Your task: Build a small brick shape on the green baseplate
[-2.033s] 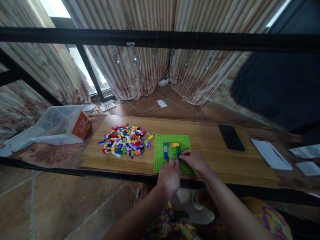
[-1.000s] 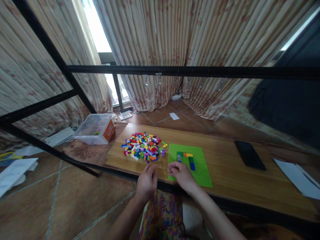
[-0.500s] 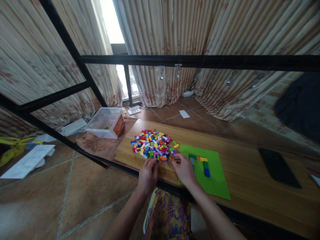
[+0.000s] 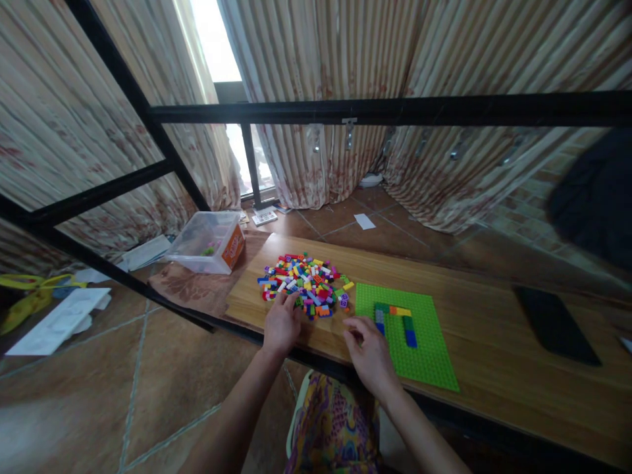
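Observation:
A heap of small bricks in many colours (image 4: 303, 283) lies on the wooden board (image 4: 459, 309). To its right sits a green baseplate (image 4: 419, 349) carrying a short frame of green, orange, grey and blue bricks (image 4: 395, 319). My left hand (image 4: 280, 322) reaches into the near edge of the heap, its fingertips touching bricks; whether it holds one is hidden. My right hand (image 4: 370, 352) hovers over the board at the baseplate's left edge with fingers loosely curled and nothing visible in it.
A clear plastic box with an orange label (image 4: 210, 242) lies tipped to the left of the board. A black phone (image 4: 555, 326) rests at the right. Black metal bars (image 4: 395, 108) cross above. Papers (image 4: 59, 319) lie on the tiled floor.
Both hands left the frame on the baseplate. My left hand moved to the heap and now touches it. My right hand drew back to the baseplate's left edge. The view swung left.

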`<action>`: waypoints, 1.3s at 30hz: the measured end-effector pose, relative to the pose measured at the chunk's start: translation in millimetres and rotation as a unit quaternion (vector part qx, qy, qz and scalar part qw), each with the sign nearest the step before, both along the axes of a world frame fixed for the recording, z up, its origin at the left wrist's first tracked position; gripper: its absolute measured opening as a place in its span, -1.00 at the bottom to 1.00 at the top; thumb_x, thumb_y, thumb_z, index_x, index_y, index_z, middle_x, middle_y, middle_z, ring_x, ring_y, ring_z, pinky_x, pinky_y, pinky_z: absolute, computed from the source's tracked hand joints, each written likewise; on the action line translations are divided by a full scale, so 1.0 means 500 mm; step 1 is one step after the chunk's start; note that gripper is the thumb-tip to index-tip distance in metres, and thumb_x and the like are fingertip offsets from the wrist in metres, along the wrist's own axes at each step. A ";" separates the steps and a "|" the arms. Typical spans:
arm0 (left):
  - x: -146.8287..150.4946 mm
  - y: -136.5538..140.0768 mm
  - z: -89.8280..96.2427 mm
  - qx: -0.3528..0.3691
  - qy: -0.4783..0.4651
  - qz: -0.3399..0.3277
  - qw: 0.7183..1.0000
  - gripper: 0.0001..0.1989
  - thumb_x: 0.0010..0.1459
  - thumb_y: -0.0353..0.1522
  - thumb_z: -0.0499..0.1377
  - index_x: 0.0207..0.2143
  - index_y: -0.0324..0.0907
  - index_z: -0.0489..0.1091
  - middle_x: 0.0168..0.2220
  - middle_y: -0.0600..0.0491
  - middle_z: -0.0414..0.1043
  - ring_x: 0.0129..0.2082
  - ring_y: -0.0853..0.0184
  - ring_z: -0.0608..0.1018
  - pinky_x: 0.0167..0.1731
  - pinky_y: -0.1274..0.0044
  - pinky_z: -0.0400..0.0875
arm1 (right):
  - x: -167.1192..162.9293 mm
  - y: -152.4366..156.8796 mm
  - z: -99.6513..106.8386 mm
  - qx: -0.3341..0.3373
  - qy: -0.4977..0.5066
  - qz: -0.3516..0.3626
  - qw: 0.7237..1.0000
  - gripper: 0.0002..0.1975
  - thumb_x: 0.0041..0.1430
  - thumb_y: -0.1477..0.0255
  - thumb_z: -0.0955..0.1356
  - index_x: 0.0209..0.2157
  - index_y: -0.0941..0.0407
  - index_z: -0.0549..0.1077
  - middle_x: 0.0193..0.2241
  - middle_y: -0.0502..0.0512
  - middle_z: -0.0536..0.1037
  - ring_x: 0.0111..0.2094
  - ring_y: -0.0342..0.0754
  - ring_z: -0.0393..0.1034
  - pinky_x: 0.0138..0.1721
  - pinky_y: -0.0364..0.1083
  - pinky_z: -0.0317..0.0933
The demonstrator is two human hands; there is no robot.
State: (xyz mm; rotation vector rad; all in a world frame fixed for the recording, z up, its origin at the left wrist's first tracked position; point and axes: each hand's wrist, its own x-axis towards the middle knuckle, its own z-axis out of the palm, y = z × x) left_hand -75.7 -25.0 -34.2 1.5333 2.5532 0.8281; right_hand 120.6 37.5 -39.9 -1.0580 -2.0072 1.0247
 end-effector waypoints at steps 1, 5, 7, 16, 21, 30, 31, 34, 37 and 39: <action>-0.002 0.000 -0.001 0.016 -0.011 0.000 1.000 -0.65 0.16 -0.44 0.08 0.01 -0.16 0.37 -0.09 -0.08 0.37 -0.14 0.20 0.51 -0.14 0.39 0.43 | 0.004 -0.003 0.002 -0.005 0.002 -0.002 1.000 -0.79 0.16 0.41 0.25 -0.23 0.13 0.48 -0.22 0.16 0.48 -0.27 -0.03 0.41 -0.20 -0.02 0.33; -0.003 -0.006 0.006 0.121 -0.148 0.005 0.982 -0.72 0.12 -0.38 0.15 -0.09 -0.16 0.41 -0.17 -0.03 0.41 -0.24 0.27 0.51 -0.19 0.43 0.42 | 0.019 -0.016 0.017 -0.026 0.019 -0.014 0.999 -0.77 0.18 0.36 0.25 -0.23 0.12 0.49 -0.21 0.16 0.50 -0.26 -0.02 0.41 -0.18 -0.02 0.31; 0.013 -0.013 0.015 0.158 -0.271 -0.008 0.949 -0.74 0.11 -0.33 0.17 -0.13 -0.19 0.42 -0.24 0.01 0.43 -0.33 0.33 0.49 -0.28 0.49 0.42 | 0.019 -0.027 0.027 -0.054 0.033 -0.019 0.998 -0.76 0.18 0.31 0.27 -0.24 0.11 0.51 -0.24 0.14 0.51 -0.27 -0.01 0.42 -0.20 -0.02 0.30; 0.185 -0.071 0.010 0.128 -0.386 -0.132 0.904 -0.78 0.15 -0.34 0.16 -0.12 -0.15 0.40 -0.34 0.08 0.40 -0.39 0.40 0.45 -0.32 0.56 0.37 | 0.014 -0.083 0.045 -0.295 0.214 -0.052 0.930 -0.67 0.01 0.16 0.42 -0.29 0.12 0.55 -0.32 0.13 0.61 -0.27 0.02 0.48 -0.18 -0.01 0.33; 0.230 -0.058 0.006 0.099 -0.322 -0.167 0.927 -0.79 0.10 -0.46 0.14 -0.18 -0.13 0.41 -0.35 0.09 0.40 -0.39 0.41 0.45 -0.35 0.58 0.37 | 0.074 -0.078 0.019 -0.309 0.230 -0.093 0.918 -0.69 -0.11 0.21 0.47 -0.33 0.10 0.56 -0.36 0.09 0.61 -0.28 0.01 0.48 -0.18 -0.01 0.34; 0.235 -0.010 -0.007 0.034 -0.198 -0.231 0.952 -0.65 0.15 -0.44 0.08 0.02 -0.16 0.32 -0.08 -0.09 0.40 -0.20 0.27 0.51 -0.17 0.41 0.46 | 0.187 0.009 0.001 0.050 -0.065 -0.158 0.984 -0.73 0.15 0.33 0.28 -0.17 0.03 0.55 -0.20 0.11 0.57 -0.12 0.06 0.40 -0.05 0.09 0.26; 0.234 -0.004 -0.010 0.028 -0.179 -0.236 0.955 -0.64 0.15 -0.43 0.08 0.03 -0.16 0.31 -0.04 -0.11 0.39 -0.13 0.23 0.49 -0.12 0.38 0.45 | 0.189 0.020 0.001 0.083 -0.088 -0.147 0.982 -0.72 0.16 0.36 0.27 -0.16 0.02 0.54 -0.20 0.11 0.57 -0.12 0.07 0.39 -0.05 0.09 0.26; 0.233 0.015 -0.017 0.020 -0.139 -0.248 0.959 -0.59 0.15 -0.44 0.08 0.08 -0.16 0.28 0.00 -0.12 0.36 -0.01 0.17 0.44 -0.02 0.31 0.40 | 0.185 0.044 -0.004 0.144 -0.135 -0.105 0.975 -0.69 0.16 0.44 0.25 -0.10 0.02 0.52 -0.20 0.11 0.57 -0.13 0.05 0.38 -0.05 0.09 0.25; 0.235 0.029 -0.023 0.021 -0.118 -0.253 0.960 -0.56 0.15 -0.44 0.07 0.11 -0.16 0.26 0.00 -0.11 0.36 0.02 0.17 0.42 0.01 0.30 0.38 | 0.176 0.055 -0.010 0.165 -0.169 -0.074 0.969 -0.66 0.15 0.49 0.25 -0.07 0.03 0.51 -0.22 0.11 0.58 -0.16 0.06 0.36 -0.07 0.09 0.23; 0.236 0.034 -0.025 0.019 -0.107 -0.259 0.960 -0.56 0.16 -0.44 0.07 0.12 -0.16 0.25 -0.01 -0.11 0.37 0.02 0.17 0.41 0.03 0.30 0.37 | 0.172 0.057 -0.013 0.167 -0.185 -0.063 0.966 -0.65 0.14 0.51 0.26 -0.06 0.03 0.50 -0.24 0.11 0.58 -0.17 0.06 0.34 -0.08 0.09 0.22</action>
